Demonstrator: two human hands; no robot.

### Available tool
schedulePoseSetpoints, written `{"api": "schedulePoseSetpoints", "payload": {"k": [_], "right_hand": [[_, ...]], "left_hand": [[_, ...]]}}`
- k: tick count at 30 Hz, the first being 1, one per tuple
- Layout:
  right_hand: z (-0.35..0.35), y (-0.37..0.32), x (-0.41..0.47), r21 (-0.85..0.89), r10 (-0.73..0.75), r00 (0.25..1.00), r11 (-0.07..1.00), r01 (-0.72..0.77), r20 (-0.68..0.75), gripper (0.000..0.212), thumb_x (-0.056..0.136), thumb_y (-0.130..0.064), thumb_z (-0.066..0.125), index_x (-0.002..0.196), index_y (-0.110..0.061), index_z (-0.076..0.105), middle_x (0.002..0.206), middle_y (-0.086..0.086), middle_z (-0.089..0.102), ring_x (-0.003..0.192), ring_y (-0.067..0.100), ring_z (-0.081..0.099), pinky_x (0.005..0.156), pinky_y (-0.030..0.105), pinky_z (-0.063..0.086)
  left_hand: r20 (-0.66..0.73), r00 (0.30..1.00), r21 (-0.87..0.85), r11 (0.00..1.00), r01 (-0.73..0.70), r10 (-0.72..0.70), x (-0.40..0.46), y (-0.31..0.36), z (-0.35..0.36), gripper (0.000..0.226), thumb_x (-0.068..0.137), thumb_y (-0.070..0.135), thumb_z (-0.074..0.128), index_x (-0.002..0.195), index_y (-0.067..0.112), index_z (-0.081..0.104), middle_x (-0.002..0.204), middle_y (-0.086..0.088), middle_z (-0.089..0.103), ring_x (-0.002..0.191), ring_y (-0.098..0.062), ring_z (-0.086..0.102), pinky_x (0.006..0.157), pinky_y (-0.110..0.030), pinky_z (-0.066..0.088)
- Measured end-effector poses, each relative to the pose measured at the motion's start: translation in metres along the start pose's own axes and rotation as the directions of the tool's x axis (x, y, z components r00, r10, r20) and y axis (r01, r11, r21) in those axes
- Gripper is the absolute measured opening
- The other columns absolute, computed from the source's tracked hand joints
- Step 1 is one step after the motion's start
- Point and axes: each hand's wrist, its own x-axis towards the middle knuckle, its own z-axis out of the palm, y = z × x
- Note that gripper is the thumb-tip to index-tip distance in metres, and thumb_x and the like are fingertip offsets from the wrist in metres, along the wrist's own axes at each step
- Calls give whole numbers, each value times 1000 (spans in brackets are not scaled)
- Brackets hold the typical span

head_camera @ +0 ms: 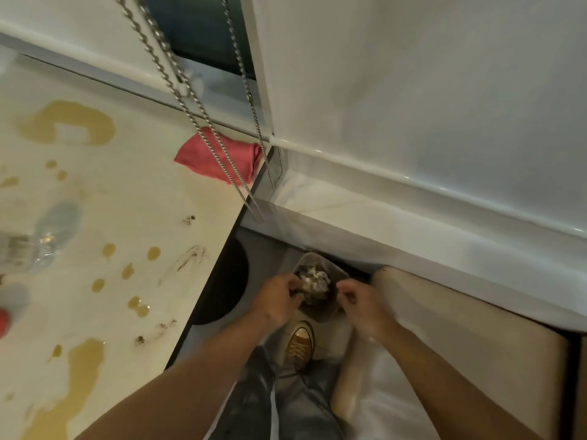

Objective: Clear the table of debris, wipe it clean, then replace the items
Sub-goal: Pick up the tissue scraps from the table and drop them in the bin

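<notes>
I have both hands down over the bin (320,282) on the floor beside the surface (133,217), so I judge this to be the debris step: rubbish going into the bin, wiping not yet begun. My left hand (278,301) is at the bin's left rim with fingers curled, my right hand (357,304) at its right side, fingers curled too; the two are apart with the bin's mouth between them. The blur keeps me from telling whether either pinches a scrap, grips the liner, or holds nothing. Inside the bin sits crumpled pale and dark waste. The surface to my left carries yellowish puddles and drops, plus dark crumbs and smears near its edge (190,255). The pink cloth (219,157) lies folded at the far corner, well apart from my hands, so the next move likely calls for straightening up and reaching across for it. At the left edge a clear glass item (35,246) and something red (3,322) are cut off and hard to name. My yellow shoe (300,342) shows below the bin.
</notes>
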Motion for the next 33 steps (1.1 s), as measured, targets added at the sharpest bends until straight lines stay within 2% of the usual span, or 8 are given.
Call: {"api": "schedulePoseSetpoints", "payload": {"k": [2,5,9,13,15,21,30,33], "right_hand": [[-13,-24,-15,8,-44,999,999,45,-6,24,99,-25,64,111,-46,62,112,-15,67,104,4,65,81,12,50],[-32,-68,-44,31,-90,996,996,89,15,29,98,-29,65,100,-57,56,110,-20,68,102,-3,65,87,17,54],[-51,-128,-86,54,-137,989,990,134,57,25,98,-29,66,117,-46,62,109,-23,68,103,-8,64,90,14,52],[-52,-189,-121,33,-212,972,977,210,97,25,98,-32,65,116,-49,59,108,-28,66,101,-13,61,86,5,46],[-45,-217,-135,26,-251,961,968,250,119,24,98,-32,65,113,-50,58,108,-26,67,100,-14,62,91,10,48],[-17,-301,-160,43,-331,928,944,328,172,21,100,-35,63,118,-47,61,114,-22,69,105,-10,63,100,24,51],[19,-436,-182,18,-511,852,858,513,114,20,98,-30,67,112,-45,66,109,-17,72,99,-1,68,94,28,56],[26,-473,-183,-17,-553,826,830,557,107,20,99,-30,65,111,-46,64,109,-17,71,97,-2,68,91,27,57]], "left_hand": [[6,1000,-48,998,-26,26,-26,8,-19,23,91,16,72,106,32,65,104,13,66,102,-7,63,94,-28,53],[-7,993,-61,992,-115,115,-73,15,-50,23,90,21,74,107,34,65,106,12,69,99,-2,65,96,-29,55],[-61,981,-50,981,-186,183,-146,15,-89,21,92,28,72,107,41,63,101,21,66,94,10,62,85,-8,49],[-156,976,-71,984,-162,150,-208,-4,-122,24,93,39,70,117,37,65,108,22,64,96,12,59,85,-7,47],[-205,970,-116,980,-159,133,-233,-17,-136,20,93,35,71,113,35,66,108,20,65,95,15,58,82,-4,44],[-378,920,-236,951,-202,102,-302,-66,-191,12,91,30,71,101,35,67,109,18,67,83,-5,65,76,-18,49],[-603,786,-251,904,-346,134,-394,-118,-294,17,93,23,72,106,33,69,106,27,67,89,-6,66,70,-15,50],[-633,757,-219,899,-379,164,-409,-133,-325,13,94,22,71,104,30,71,103,15,71,85,-10,66,68,-17,50]]}}
